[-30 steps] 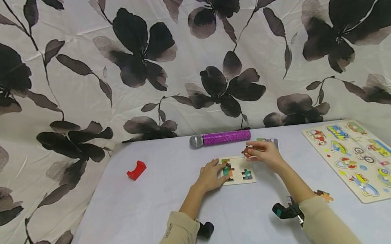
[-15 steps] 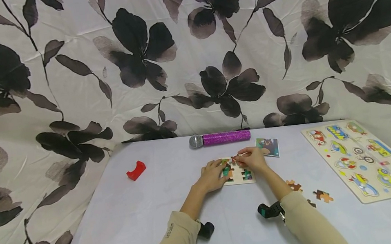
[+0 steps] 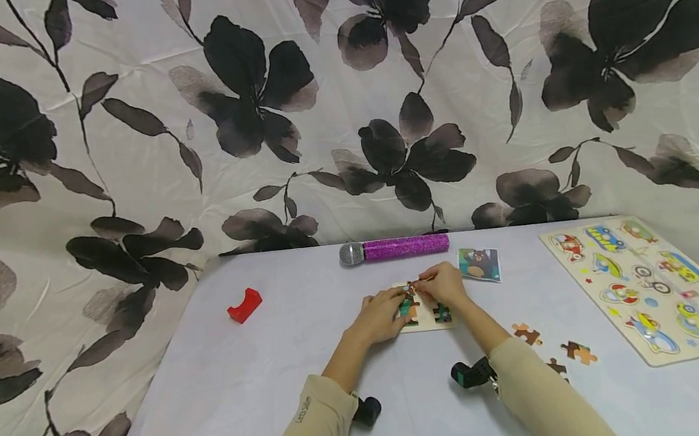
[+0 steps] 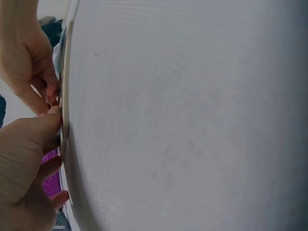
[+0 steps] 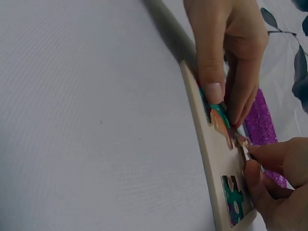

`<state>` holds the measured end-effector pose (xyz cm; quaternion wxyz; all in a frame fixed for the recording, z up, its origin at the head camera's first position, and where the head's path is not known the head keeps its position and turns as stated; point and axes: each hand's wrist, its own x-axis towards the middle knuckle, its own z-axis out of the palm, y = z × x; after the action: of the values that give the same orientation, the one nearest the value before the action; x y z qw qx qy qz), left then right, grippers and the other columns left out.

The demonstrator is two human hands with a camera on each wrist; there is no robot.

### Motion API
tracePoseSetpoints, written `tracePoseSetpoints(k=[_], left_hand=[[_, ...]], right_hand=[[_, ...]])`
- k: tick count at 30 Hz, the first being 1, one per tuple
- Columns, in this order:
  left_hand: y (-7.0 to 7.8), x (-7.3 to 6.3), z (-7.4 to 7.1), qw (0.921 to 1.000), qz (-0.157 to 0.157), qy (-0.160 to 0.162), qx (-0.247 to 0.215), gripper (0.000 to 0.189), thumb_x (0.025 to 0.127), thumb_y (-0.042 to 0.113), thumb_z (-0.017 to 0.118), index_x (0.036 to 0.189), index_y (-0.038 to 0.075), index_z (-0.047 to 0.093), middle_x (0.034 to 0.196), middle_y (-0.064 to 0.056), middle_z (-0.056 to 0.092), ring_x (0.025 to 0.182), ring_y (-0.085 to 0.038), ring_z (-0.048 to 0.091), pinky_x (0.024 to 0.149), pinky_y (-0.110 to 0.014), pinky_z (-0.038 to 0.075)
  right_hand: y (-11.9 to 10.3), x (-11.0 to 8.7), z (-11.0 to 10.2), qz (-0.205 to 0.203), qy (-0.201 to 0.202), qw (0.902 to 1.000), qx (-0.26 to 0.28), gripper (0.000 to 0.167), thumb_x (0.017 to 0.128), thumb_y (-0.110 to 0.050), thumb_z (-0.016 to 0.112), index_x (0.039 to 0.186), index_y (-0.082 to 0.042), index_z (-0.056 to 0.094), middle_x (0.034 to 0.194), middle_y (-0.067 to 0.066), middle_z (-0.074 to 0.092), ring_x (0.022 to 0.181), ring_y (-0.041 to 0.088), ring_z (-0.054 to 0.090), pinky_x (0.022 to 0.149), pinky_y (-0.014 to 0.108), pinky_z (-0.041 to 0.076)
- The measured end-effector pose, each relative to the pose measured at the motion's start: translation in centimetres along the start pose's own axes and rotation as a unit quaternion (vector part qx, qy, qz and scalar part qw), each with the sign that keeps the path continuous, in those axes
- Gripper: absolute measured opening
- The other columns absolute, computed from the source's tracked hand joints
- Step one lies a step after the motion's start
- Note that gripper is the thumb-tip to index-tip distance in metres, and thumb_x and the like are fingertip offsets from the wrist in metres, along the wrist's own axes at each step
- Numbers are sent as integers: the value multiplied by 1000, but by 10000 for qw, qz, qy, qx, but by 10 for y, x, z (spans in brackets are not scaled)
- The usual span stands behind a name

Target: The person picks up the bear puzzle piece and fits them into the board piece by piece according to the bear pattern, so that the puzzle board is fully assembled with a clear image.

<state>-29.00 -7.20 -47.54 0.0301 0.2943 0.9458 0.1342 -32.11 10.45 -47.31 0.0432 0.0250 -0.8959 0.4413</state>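
Note:
A small wooden puzzle board (image 3: 428, 324) lies mid-table, with several coloured pieces set in its left side and a green jigsaw piece (image 5: 233, 202) in its near right corner. My left hand (image 3: 379, 317) rests on the board's left side, thumb and fingers touching the pieces there. Over the far edge, my right hand (image 3: 446, 286) pinches a small reddish-brown jigsaw piece (image 5: 242, 140) between thumb and forefinger. That piece is mostly hidden by fingertips. In the left wrist view, the right hand (image 4: 31, 67) and left hand (image 4: 24, 163) nearly meet at the board's edge.
Loose brown jigsaw pieces (image 3: 579, 352) lie right of my right forearm. A bear picture card (image 3: 479, 264) sits behind the right hand, beside a purple glittery microphone (image 3: 405, 247). A large vehicle puzzle board (image 3: 657, 288) lies right; a red curved block (image 3: 245, 305) lies left.
My right hand has moved left and down from beside the card, bringing the jigsaw piece onto the board's far edge. The card and loose pieces are now uncovered. My left hand has stayed put.

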Motion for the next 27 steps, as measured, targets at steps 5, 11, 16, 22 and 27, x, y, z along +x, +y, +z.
tracePoseSetpoints(k=[5,11,16,22,27], left_hand=[[0,2,-1,10000,92,24,3,51,93,30,58,134,1,50,141,-11,46,129,-27,43,96,-47,41],[-1,3,-5,9997,99,-109,184,50,93,33,58,133,4,52,143,-9,44,127,-26,45,93,-46,43],[-1,3,-7,9999,4,-154,52,53,92,33,60,135,6,48,138,-10,49,123,-26,47,94,-46,42],[-1,4,-9,9997,8,-234,30,54,93,33,59,138,7,46,140,-9,47,125,-26,46,95,-47,41],[-1,3,-8,9991,2,-385,204,52,94,33,57,138,8,48,144,-6,43,128,-24,43,95,-45,41]], right_hand=[[1,3,-2,161,-59,9998,113,24,77,-11,76,91,7,72,80,19,70,55,14,59,50,21,46],[0,5,-1,269,-92,9995,124,22,76,-12,75,90,6,72,77,16,70,54,11,55,47,19,42],[0,7,0,341,-184,9986,351,23,77,-10,74,92,6,71,68,12,69,46,6,55,45,18,42],[-2,6,-2,370,-157,9977,548,23,76,-9,73,91,9,69,74,16,69,51,8,55,50,19,43],[-4,4,-4,540,-412,9931,960,21,77,-6,71,91,9,66,71,14,67,49,9,56,45,19,44]])
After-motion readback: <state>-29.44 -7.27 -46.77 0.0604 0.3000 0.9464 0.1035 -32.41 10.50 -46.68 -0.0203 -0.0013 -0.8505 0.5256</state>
